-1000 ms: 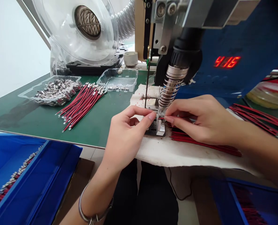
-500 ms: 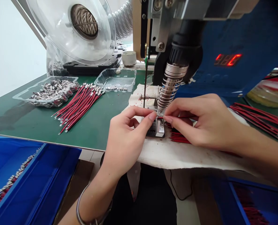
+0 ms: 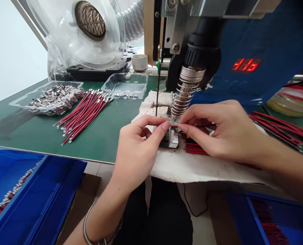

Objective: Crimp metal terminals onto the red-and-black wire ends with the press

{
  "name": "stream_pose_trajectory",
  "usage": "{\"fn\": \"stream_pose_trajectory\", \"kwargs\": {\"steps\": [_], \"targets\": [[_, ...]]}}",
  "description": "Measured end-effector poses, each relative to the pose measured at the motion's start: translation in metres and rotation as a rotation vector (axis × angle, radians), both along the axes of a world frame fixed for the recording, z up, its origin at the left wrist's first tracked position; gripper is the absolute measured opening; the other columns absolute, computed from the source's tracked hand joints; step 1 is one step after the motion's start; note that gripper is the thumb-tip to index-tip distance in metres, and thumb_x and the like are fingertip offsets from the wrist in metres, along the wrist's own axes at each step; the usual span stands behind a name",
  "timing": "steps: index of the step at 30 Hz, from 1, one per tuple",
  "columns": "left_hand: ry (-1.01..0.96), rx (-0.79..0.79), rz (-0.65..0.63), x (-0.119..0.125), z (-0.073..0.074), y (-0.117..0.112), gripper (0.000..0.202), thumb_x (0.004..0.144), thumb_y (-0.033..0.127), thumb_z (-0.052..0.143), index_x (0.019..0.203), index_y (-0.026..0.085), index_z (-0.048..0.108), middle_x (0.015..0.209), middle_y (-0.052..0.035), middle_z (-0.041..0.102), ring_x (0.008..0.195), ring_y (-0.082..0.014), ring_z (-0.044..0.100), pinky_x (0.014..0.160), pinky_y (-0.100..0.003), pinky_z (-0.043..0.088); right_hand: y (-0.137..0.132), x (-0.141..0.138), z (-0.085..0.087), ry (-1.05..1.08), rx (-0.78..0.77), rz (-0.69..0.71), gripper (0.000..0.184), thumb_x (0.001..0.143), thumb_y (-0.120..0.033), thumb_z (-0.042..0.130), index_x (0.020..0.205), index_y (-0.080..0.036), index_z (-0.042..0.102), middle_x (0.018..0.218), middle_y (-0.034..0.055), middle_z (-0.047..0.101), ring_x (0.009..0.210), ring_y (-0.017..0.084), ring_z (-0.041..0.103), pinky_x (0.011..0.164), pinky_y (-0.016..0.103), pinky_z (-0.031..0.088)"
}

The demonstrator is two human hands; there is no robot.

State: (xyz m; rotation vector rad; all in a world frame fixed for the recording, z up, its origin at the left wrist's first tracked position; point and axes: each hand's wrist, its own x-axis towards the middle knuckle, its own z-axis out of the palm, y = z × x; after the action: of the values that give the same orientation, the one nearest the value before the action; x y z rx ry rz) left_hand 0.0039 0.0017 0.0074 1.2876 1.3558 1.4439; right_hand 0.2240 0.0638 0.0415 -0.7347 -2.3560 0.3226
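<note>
My left hand point(image 3: 138, 149) is closed in a pinch just left of the soldering tip; what lies between its thumb and forefinger is too small to make out. My right hand point(image 3: 217, 131) pinches a thin red and black wire point(image 3: 175, 126), whose end points toward the left fingertips. Right above the fingertips stands the soldering iron point(image 3: 189, 80) with its wire coil, slanting down. Below them sits a small metal fixture point(image 3: 173, 137). Several red and black wires point(image 3: 193, 149) lie partly under my right hand on a pale cloth point(image 3: 182, 168).
Finished-looking wires with metal ends point(image 3: 86, 114) lie left, beside a clear tray of metal parts point(image 3: 55, 98). Another clear tray point(image 3: 125, 85) stands behind. A fume hood point(image 3: 100, 37) hangs at upper left. More wires point(image 3: 281, 129) lie right. Blue bins point(image 3: 46, 190) sit below the bench.
Both hands stay almost in place at the soldering tip. The red digits on the blue machine have changed. The whole view has shifted slightly.
</note>
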Motion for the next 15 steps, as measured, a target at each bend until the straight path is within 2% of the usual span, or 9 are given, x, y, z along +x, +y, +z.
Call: {"fn": "stream_pose_trajectory", "kwargs": {"steps": [11, 15], "targets": [[-0.016, -0.026, 0.006, 0.0008, 0.0007, -0.0004, 0.017, 0.090, 0.039, 0.109, 0.095, 0.027, 0.098, 0.077, 0.0007, 0.081, 0.064, -0.0145, 0.059, 0.061, -0.029, 0.042, -0.0041, -0.0030, -0.0012, 0.029, -0.047, -0.061, 0.017, 0.107, -0.019, 0.073, 0.093, -0.024, 0.079, 0.072, -0.0022, 0.081, 0.058, 0.016, 0.071, 0.063, 0.033, 0.050], [-0.001, -0.019, -0.002, 0.0010, 0.0012, -0.0003, 0.015, 0.091, 0.038, 0.108, 0.096, 0.026, 0.099, 0.071, 0.0010, 0.076, 0.064, -0.0155, 0.059, 0.060, -0.030, 0.042, -0.0049, -0.0030, -0.0005, 0.024, -0.040, -0.076, 0.016, 0.107, -0.021, 0.074, 0.092, -0.025, 0.079, 0.074, -0.0016, 0.082, 0.059, 0.017, 0.071, 0.062, 0.034, 0.050]]}}
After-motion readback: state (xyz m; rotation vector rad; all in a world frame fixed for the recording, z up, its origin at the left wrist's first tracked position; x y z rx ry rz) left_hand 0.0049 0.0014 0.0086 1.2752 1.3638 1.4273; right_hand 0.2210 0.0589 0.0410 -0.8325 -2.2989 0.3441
